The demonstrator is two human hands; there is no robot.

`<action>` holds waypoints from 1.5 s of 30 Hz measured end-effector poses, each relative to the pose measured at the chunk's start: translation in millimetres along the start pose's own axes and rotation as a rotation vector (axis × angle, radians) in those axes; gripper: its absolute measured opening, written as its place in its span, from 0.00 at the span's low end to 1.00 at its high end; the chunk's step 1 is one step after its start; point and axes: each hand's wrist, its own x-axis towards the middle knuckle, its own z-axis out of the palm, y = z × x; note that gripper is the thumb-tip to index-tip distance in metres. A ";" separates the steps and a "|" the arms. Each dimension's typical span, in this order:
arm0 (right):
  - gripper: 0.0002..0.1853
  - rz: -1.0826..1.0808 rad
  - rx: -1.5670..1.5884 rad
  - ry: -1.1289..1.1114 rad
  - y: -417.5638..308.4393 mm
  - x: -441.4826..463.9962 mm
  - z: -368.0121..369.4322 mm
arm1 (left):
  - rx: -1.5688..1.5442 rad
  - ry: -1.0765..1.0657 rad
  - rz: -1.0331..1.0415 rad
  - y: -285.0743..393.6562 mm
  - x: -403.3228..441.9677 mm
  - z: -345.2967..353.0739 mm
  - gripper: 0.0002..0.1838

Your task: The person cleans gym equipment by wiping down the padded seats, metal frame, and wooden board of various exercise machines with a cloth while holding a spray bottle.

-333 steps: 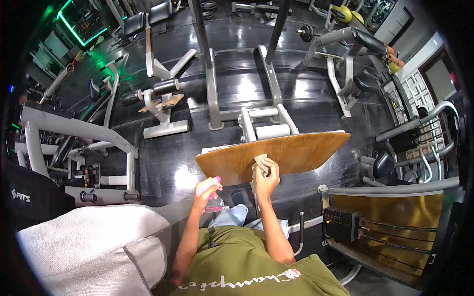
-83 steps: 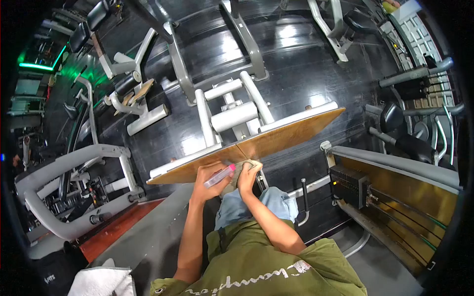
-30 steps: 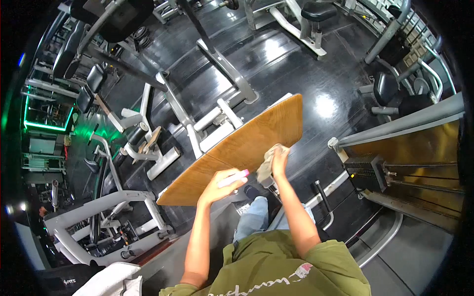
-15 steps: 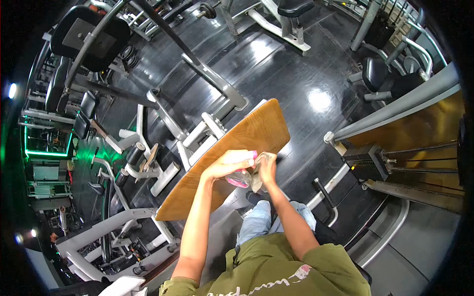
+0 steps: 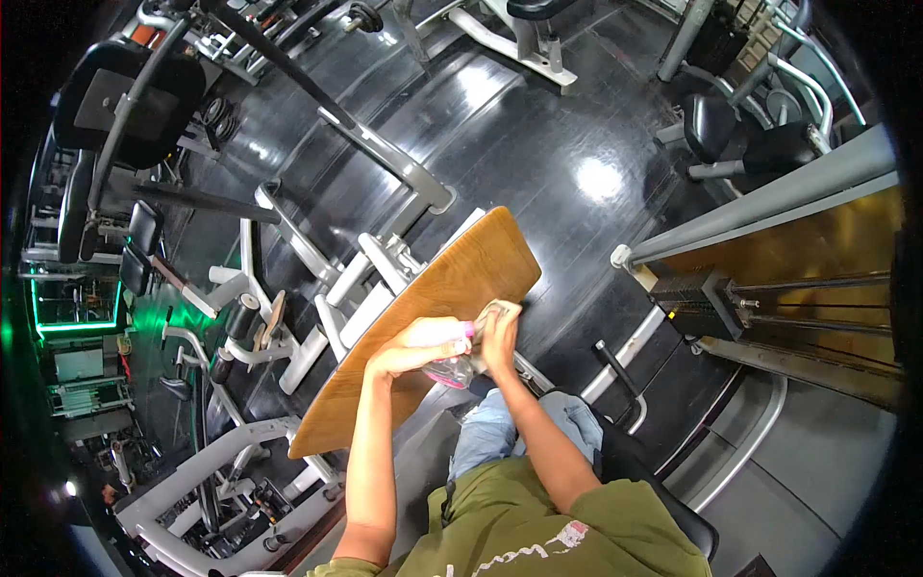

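My left hand (image 5: 420,344) is wrapped round a clear spray bottle (image 5: 448,372) with a pink top, in front of the wooden board. Pale cloth (image 5: 487,317) is gripped in my right hand (image 5: 499,338), right beside the bottle's top. Behind both hands the curved wooden board (image 5: 471,264) stands tilted on a grey metal frame. Whether the cloth touches the board or the bottle cannot be made out.
A weight stack (image 5: 700,303) in a grey-framed machine stands at the right. Grey machine frames (image 5: 192,481) fill the lower left. A black padded seat (image 5: 710,125) is at the upper right, and dark flooring (image 5: 538,144) lies beyond the board.
The view has turned, and the board appears steeper and further left. My hands have come together from apart a second ago, the cloth moving left to the bottle.
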 end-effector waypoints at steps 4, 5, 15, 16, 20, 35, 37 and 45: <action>0.15 -0.011 -0.078 0.206 28.2 72.2 -4.8 | 0.071 0.055 -0.046 6.1 -1.0 2.3 0.13; 0.15 -0.007 -0.080 0.209 26.1 81.3 -5.0 | 0.103 0.059 -0.049 6.1 0.1 2.3 0.13; 0.14 -0.139 0.024 0.096 6.8 44.3 -16.7 | 0.088 0.046 -0.084 -6.7 1.4 -1.3 0.16; 0.14 -0.056 0.008 0.151 26.1 57.8 -16.1 | 0.079 0.043 -0.071 -8.8 0.7 -1.8 0.16; 0.13 0.273 -0.138 0.239 36.8 101.9 -23.8 | 0.151 0.046 -0.049 -4.9 1.6 -1.0 0.15; 0.15 0.234 0.055 0.291 69.3 93.5 -27.9 | 0.108 0.070 -0.134 6.5 -1.6 5.4 0.12; 0.15 0.355 0.010 0.308 68.0 97.3 -25.5 | 0.110 0.072 -0.136 6.4 -1.3 4.9 0.12; 0.13 0.058 0.107 0.213 -5.8 47.5 -20.9 | 0.137 0.076 -0.136 6.2 -1.0 5.7 0.16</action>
